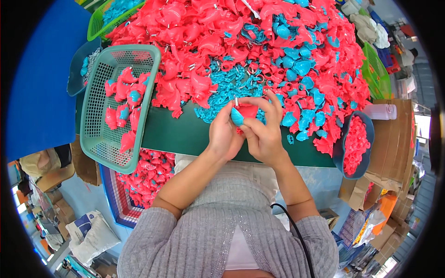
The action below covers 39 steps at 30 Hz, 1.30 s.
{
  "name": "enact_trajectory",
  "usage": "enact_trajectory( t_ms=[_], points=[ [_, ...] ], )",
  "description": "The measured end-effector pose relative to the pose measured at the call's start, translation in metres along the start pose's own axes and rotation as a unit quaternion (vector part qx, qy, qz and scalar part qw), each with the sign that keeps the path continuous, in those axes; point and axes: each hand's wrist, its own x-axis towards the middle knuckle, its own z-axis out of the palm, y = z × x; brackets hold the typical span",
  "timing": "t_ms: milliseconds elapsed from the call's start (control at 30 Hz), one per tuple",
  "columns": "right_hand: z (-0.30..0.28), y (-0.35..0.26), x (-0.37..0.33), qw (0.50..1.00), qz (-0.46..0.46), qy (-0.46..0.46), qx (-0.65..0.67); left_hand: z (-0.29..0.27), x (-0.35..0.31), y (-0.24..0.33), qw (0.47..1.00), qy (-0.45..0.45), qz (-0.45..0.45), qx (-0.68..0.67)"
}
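Observation:
Over the front edge of the green table (178, 134), my two hands hold a small red plastic part (248, 111) with a rounded blue shell piece (237, 117) against it. My left hand (224, 133) grips it from the left, its thumb and fingers closed around that side. From the right, my right hand (265, 134) pinches it, thumb by the blue piece and fingers curled over the top. A short metal pin (236, 101) sticks up by the left fingertips. Just beyond my hands lies a heap of small blue clip-like pieces (234, 85).
A big mound of red plastic parts (199, 32) covers the far table, with blue shells (301, 68) mixed in. At left stands a green basket (155, 69) of joined pieces; below it, a crate (109, 194). A blue bowl (369, 125) of red bits sits right, near a cardboard box (394, 143).

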Motion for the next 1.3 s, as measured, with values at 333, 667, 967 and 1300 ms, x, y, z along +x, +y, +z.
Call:
enact_trajectory(
  t_ms=[333, 667, 967, 1300],
  points=[
    [0.010, -0.010, -0.001, 0.994, 0.079, 0.074, -0.033, -0.003, -0.002, -0.010, 0.984, -0.057, 0.138, 0.101],
    [0.013, 0.112, 0.030, 0.967, 0.050, -0.025, -0.247, -0.038, 0.007, 0.009, 0.995, -0.008, 0.086, 0.044],
    [0.038, 0.141, 0.044, 0.937, 0.059, -0.164, -0.301, -0.054, -0.003, 0.024, 0.995, 0.047, 0.085, 0.034],
    [-0.012, 0.049, 0.042, 0.976, 0.140, -0.050, 0.157, -0.015, 0.000, 0.016, 0.993, -0.013, 0.077, 0.094]
  ],
)
